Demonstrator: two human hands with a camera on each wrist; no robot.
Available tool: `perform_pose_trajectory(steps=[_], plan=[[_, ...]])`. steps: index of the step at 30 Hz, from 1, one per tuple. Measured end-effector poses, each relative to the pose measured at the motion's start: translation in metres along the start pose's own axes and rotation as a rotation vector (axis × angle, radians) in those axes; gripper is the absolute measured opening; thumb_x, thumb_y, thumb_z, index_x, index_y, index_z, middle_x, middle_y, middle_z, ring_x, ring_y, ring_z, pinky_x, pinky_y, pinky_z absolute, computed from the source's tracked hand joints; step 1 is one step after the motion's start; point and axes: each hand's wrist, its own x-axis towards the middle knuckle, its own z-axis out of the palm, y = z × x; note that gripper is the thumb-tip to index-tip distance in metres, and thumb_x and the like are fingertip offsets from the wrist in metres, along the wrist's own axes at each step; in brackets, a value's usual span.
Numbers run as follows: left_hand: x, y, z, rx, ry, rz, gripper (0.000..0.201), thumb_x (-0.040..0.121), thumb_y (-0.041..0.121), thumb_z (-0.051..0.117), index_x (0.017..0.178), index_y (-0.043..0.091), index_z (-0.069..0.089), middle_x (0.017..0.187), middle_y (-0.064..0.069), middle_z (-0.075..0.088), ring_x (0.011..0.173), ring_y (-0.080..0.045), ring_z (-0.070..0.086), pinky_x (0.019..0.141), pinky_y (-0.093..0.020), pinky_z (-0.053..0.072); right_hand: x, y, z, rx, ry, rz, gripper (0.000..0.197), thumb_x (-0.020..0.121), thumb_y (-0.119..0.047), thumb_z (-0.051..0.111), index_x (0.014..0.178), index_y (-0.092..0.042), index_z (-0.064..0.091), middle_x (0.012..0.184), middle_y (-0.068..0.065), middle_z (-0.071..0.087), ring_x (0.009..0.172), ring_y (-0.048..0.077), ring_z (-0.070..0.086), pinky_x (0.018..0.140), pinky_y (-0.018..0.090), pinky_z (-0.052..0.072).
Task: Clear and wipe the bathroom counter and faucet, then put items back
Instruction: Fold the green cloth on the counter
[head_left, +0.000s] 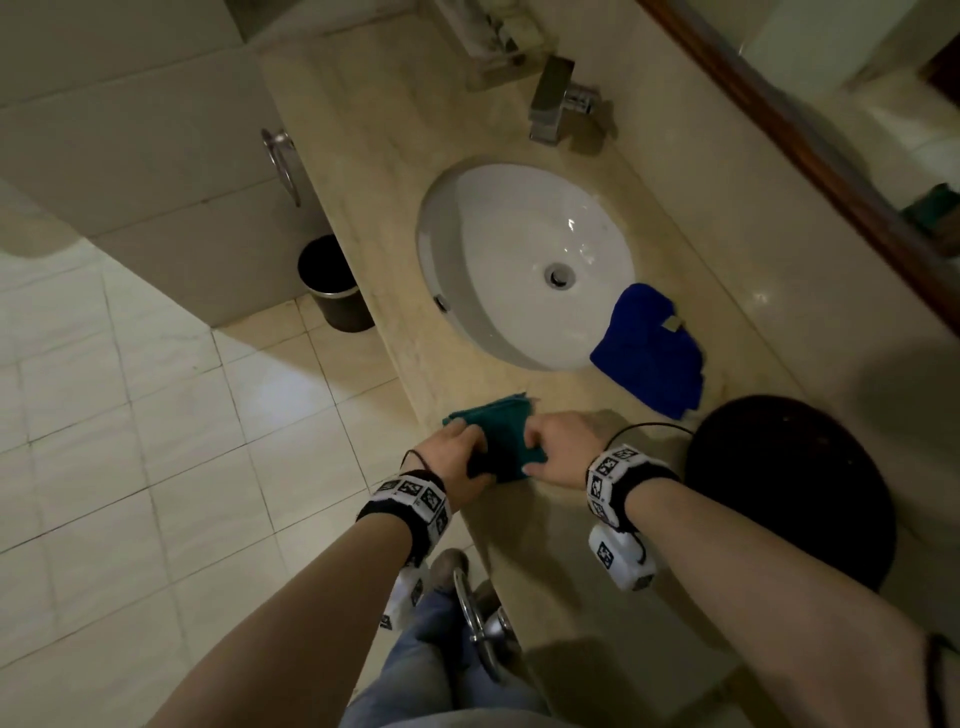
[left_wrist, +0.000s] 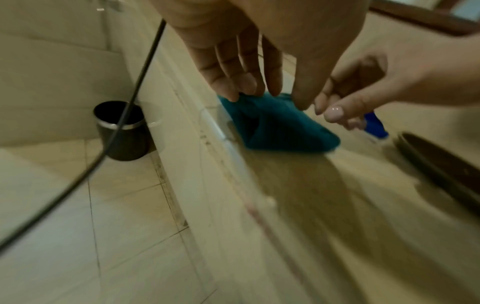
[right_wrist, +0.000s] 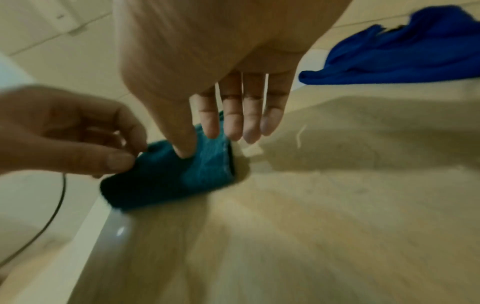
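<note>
Your counter runs wide and bare around the sink, blue cloth beside the basin. Down at the front edge sits the teal cloth: soft, light, floppy, so take it by the folded edges. Your left hand pinches its near corner; your right hand presses it down, fingers straight.

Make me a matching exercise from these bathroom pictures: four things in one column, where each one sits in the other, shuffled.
Things:
1. teal cloth
2. blue cloth
3. faucet
4. black bin

Places:
A. on the floor beside the counter
B. behind the sink, near the wall
C. at the counter's front edge, under both hands
D. right of the sink, nobody touching it

Pairs: 1-C, 2-D, 3-B, 4-A
</note>
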Motion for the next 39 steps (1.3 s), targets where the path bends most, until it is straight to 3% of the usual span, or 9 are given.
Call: perform_pose_trajectory(steps=[5, 10, 16, 20, 24, 27, 30, 34, 39], plan=[[-0.017, 0.003, 0.007, 0.214, -0.092, 0.000, 0.032, 0.084, 0.022, 0.054, 0.115, 0.022, 0.044, 0.114, -0.002, 0.043, 0.099, -0.025, 0.053, 0.077, -0.035, 0.048, -0.013, -0.010, 0.030, -0.169, -0.071, -0.013, 0.031, 0.081, -0.021, 0.064, 0.102, -0.022, 0.041, 0.095, 0.005, 0.057, 0.079, 0.024, 0.057, 0.070, 0.039, 0.053], [-0.031, 0.008, 0.011, 0.241, -0.109, -0.002, 0.023, 0.088, 0.017, 0.049, 0.111, 0.022, 0.048, 0.110, -0.002, 0.050, 0.094, -0.025, 0.058, 0.074, -0.036, 0.052, -0.024, -0.018, 0.040, -0.256, -0.076, -0.015, 0.020, 0.089, -0.019, 0.054, 0.106, -0.016, 0.046, 0.096, 0.009, 0.061, 0.080, 0.029, 0.061, 0.069, 0.041, 0.054], [-0.032, 0.007, 0.006, 0.130, -0.094, -0.071, 0.025, 0.087, 0.024, 0.050, 0.110, 0.030, 0.057, 0.111, 0.002, 0.061, 0.100, -0.022, 0.060, 0.080, -0.030, 0.051, -0.029, -0.020, 0.026, -0.156, -0.121, 0.056, 0.020, 0.090, -0.019, 0.051, 0.107, -0.023, 0.061, 0.105, 0.006, 0.064, 0.089, 0.026, 0.063, 0.078, 0.038, 0.055], [-0.024, -0.001, -0.008, -0.085, 0.009, -0.240, 0.024, 0.082, 0.029, 0.059, 0.105, 0.033, 0.063, 0.101, 0.003, 0.066, 0.090, -0.019, 0.062, 0.073, -0.026, 0.052, -0.020, -0.018, -0.003, 0.025, -0.038, 0.131, 0.016, 0.086, -0.022, 0.060, 0.097, -0.023, 0.071, 0.104, 0.001, 0.068, 0.091, 0.021, 0.064, 0.081, 0.030, 0.053], [-0.009, -0.010, -0.014, -0.214, 0.101, -0.329, 0.021, 0.085, 0.030, 0.058, 0.105, 0.030, 0.064, 0.102, 0.003, 0.068, 0.092, -0.020, 0.062, 0.074, -0.027, 0.051, -0.003, -0.017, -0.020, 0.172, 0.062, 0.199, 0.016, 0.086, -0.022, 0.059, 0.090, -0.021, 0.074, 0.098, 0.000, 0.071, 0.084, 0.017, 0.065, 0.079, 0.031, 0.056], [-0.002, -0.013, -0.013, -0.239, 0.121, -0.357, 0.020, 0.091, 0.029, 0.055, 0.109, 0.025, 0.061, 0.106, 0.000, 0.066, 0.094, -0.021, 0.061, 0.077, -0.029, 0.051, 0.008, -0.018, -0.021, 0.184, 0.114, 0.206, 0.017, 0.089, -0.020, 0.056, 0.089, -0.019, 0.073, 0.094, 0.001, 0.071, 0.082, 0.018, 0.065, 0.076, 0.033, 0.057], [-0.003, -0.013, -0.008, -0.208, 0.147, -0.386, 0.026, 0.093, 0.041, 0.050, 0.111, 0.023, 0.056, 0.109, 0.000, 0.059, 0.094, -0.020, 0.059, 0.079, -0.031, 0.050, 0.016, -0.016, -0.011, 0.218, 0.128, 0.211, 0.011, 0.088, -0.031, 0.062, 0.095, -0.023, 0.066, 0.095, -0.004, 0.067, 0.082, 0.014, 0.063, 0.073, 0.032, 0.056], [-0.004, -0.010, -0.001, -0.162, 0.109, -0.462, 0.039, 0.087, 0.055, 0.054, 0.111, 0.025, 0.050, 0.105, 0.001, 0.055, 0.091, -0.019, 0.058, 0.074, -0.032, 0.050, 0.023, -0.009, 0.003, 0.124, 0.035, 0.114, 0.033, 0.080, -0.041, 0.069, 0.107, -0.026, 0.057, 0.108, -0.006, 0.046, 0.091, 0.016, 0.055, 0.080, 0.036, 0.052], [0.003, -0.005, 0.004, -0.095, 0.053, -0.489, 0.040, 0.085, 0.051, 0.059, 0.110, 0.020, 0.052, 0.103, -0.002, 0.057, 0.090, -0.020, 0.058, 0.079, -0.034, 0.052, 0.025, -0.010, 0.010, -0.008, -0.004, 0.088, 0.030, 0.079, -0.038, 0.071, 0.093, -0.023, 0.049, 0.104, -0.003, 0.042, 0.083, 0.019, 0.053, 0.073, 0.036, 0.050]])
